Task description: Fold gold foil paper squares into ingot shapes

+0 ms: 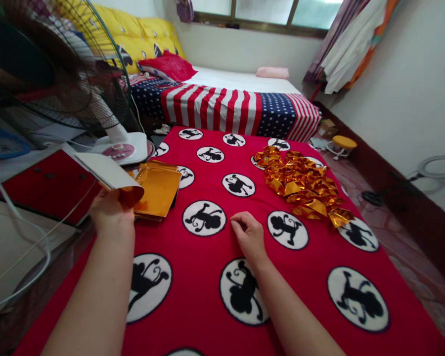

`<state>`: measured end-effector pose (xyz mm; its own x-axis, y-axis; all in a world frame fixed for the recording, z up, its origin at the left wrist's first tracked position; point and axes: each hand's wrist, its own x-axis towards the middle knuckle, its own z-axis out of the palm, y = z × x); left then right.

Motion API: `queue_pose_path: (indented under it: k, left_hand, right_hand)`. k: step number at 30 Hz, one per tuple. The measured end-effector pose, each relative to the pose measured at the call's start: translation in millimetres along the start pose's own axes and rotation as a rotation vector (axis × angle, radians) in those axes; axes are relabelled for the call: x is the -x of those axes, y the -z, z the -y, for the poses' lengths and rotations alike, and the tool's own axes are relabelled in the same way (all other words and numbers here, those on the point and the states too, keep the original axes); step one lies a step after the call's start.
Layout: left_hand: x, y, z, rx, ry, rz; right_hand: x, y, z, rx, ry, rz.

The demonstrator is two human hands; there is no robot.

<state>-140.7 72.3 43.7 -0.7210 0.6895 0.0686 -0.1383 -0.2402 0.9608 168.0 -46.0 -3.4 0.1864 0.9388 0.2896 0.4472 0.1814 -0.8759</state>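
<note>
My left hand (111, 212) grips a sheet of gold foil paper (107, 170), its pale back facing up and its near edge curling over to show gold. Just to the right of that hand lies a stack of gold foil paper (159, 190), slightly uneven at the edges. My right hand (249, 236) rests on the red monkey-print cloth (196, 257) with its fingers curled together, and nothing shows in them. Beyond it to the right, several folded gold foil pieces (300, 185) lie in a loose heap.
At the left stands an electric fan (128, 148), close to the paper stack. A bed with a stars-and-stripes cover (222, 106) is at the back. On the right floor are a yellow-topped stool (344, 142) and a ring light (439, 167).
</note>
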Motion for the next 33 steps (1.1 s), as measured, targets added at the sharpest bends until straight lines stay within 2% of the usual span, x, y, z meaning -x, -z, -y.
queue_pose_path:
  k: [2,3,5,6,8,12,13,15,20,22,25,28,33]
  left_hand:
    - [13.7,1.8,10.8,0.103,0.202,-0.157]
    - [19.2,3.0,14.5,0.117,0.214,-0.218]
    - [26.8,5.1,18.8,0.105,0.144,-0.280]
    - [29.4,5.5,19.6,0.077,0.078,-0.265]
    - [34.2,4.4,19.4,0.031,0.016,-0.180]
    - [48.7,-1.2,14.1,0.024,0.170,-0.017]
    - [52.8,-0.9,11.6,0.010,0.181,0.013]
    - [59.2,4.5,4.5,-0.100,0.172,0.153]
    - [58.3,37.5,-26.5,-0.920,0.022,0.682]
    - [55.2,48.8,-39.9,-1.106,0.025,0.800]
    - [53.7,57.1,-52.3,-1.308,-0.180,0.756]
    - [56.4,56.9,-51.3,-1.300,-0.368,0.714]
    - [61.0,45.5,-35.1,-1.205,-0.683,0.834]
  right_hand:
    - [0.0,0.2,0.8,0.001,-0.001,-0.003]
    - [0.0,0.4,1.4,0.002,-0.002,-0.004]
    - [-0.1,0.7,2.6,0.003,-0.002,-0.002]
    - [-0.1,0.9,3.0,0.003,-0.002,-0.002]
    - [0.0,1.0,3.0,0.005,-0.003,0.002]
    - [-0.1,1.0,2.0,0.008,-0.004,0.003]
    - [-0.2,1.1,2.0,0.008,-0.004,0.003]
    - [-0.3,1.3,2.3,0.006,-0.002,0.004]
    - [-0.1,1.0,1.6,0.011,-0.003,0.005]
    - [-0.1,0.8,0.7,0.015,-0.001,0.005]
    - [-0.3,0.7,-0.1,0.009,0.002,0.009]
    - [-0.2,0.8,-0.4,0.013,0.004,0.014]
    - [0.1,1.2,0.6,0.015,0.006,0.012]
